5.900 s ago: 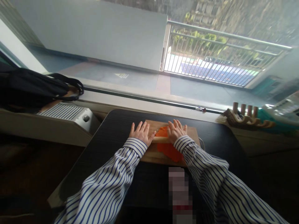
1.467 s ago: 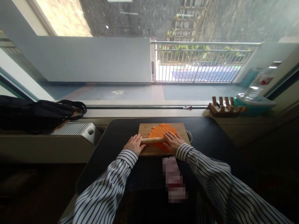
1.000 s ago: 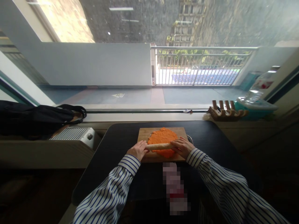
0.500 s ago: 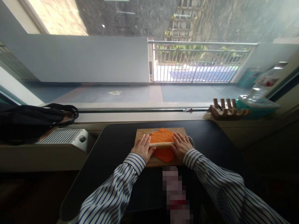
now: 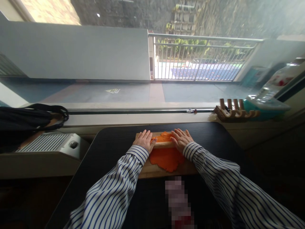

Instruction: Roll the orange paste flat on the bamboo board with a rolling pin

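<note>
A flattened sheet of orange dough (image 5: 166, 159) lies on a wooden board (image 5: 152, 171). Across it runs a pale wooden rolling pin (image 5: 163, 145), whose ends are hidden beneath my hands. My left hand (image 5: 144, 140) rests flat over the pin's left end, fingers stretched forward and the thumb near the dough. Over the right end lies my right hand (image 5: 182, 139), palm down with its fingers spread. Most of the visible dough is on the near side of the pin; a smaller, uneven patch shows beyond it.
The board sits on a black table (image 5: 114, 152). Behind it are a window sill (image 5: 119, 120), a wooden rack (image 5: 234, 111) and a teal container (image 5: 269, 106) with a plastic bottle (image 5: 278, 81). To the left are a black bag (image 5: 23, 117) and a white slatted unit (image 5: 52, 144).
Both hands and the rolling pin have moved away from me towards the board's far edge. More dough shows on the near side. The camera view has shifted slightly.
</note>
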The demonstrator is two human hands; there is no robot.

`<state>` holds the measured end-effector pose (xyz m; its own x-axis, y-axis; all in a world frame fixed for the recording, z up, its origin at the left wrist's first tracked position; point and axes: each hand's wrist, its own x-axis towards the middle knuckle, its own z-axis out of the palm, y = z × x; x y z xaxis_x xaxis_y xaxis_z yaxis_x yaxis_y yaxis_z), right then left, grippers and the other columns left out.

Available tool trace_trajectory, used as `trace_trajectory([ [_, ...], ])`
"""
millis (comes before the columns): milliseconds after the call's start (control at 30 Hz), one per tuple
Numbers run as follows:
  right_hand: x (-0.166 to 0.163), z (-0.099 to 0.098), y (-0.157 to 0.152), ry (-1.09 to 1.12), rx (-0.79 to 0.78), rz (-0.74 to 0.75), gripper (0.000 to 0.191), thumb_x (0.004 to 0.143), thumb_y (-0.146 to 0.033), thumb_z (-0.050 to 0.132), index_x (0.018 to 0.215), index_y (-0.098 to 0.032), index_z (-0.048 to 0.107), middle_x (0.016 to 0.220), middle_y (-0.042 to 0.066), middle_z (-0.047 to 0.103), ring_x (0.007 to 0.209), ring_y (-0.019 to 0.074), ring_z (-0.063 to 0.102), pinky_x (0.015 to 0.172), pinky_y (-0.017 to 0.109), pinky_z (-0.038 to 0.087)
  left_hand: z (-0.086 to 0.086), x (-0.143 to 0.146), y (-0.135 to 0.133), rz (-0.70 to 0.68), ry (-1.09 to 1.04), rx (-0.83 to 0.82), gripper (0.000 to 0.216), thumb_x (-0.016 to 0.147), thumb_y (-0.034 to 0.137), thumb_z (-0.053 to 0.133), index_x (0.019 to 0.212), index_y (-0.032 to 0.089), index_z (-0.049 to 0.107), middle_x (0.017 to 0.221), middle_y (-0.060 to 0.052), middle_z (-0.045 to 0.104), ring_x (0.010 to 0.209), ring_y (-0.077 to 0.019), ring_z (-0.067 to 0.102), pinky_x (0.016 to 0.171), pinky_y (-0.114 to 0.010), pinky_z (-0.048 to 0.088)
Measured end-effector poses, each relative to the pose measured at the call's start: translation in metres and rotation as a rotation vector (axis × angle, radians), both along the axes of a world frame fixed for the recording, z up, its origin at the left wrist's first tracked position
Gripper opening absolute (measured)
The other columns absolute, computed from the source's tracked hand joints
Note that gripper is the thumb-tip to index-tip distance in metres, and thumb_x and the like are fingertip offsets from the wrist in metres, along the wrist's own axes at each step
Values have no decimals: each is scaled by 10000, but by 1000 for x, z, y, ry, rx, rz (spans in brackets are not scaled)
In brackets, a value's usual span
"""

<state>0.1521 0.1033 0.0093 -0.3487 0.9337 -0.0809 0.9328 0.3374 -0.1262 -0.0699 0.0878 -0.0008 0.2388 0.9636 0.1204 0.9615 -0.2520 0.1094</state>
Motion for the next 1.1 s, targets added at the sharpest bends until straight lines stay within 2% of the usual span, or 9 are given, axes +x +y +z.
trace_trajectory([
  [200,-6,5,20,34,-67,-51,500,922,-430,159,1350,-240,332,1426,55,316,1320,217,213,1057,542,110,7,3,22,72,-28,-84,557,898,451,220,1279,116,450,1345,-97,444,1277,-234,331,1066,-419,236],
  [500,-6,-2,48,96,-105,-73,485,918,-443,156,1312,-275,382,1408,36,345,1312,233,220,1038,580,116,5,1,49,109,-69,-162,602,895,500,152,1313,145,400,1377,-71,406,1296,-221,294,1075,-420,195],
  [600,-6,-1,47,73,-127,-56,484,913,-447,160,1304,-285,395,1407,33,345,1308,242,224,1031,585,131,9,3,45,114,-70,-200,607,892,512,144,1319,158,391,1386,-62,393,1302,-215,282,1077,-416,187],
  [733,-4,-2,37,40,-72,-31,493,911,-453,156,1321,-279,368,1419,43,322,1316,237,207,1041,564,122,12,5,35,108,-38,-229,618,889,524,152,1320,151,390,1394,-71,378,1307,-214,271,1078,-412,179],
  [933,-1,-2,14,5,-25,-28,562,903,-511,123,1358,-244,315,1464,72,219,1340,240,128,1047,555,79,10,4,18,69,49,-182,627,886,525,137,1311,148,405,1383,-83,396,1301,-223,285,1076,-415,187],
  [1100,4,-4,-9,-5,44,17,601,899,-518,128,1381,-191,277,1463,102,216,1342,253,114,1046,559,75,7,2,-1,-1,72,-130,652,882,528,162,1321,100,385,1382,-122,387,1301,-259,278,1070,-436,204],
])
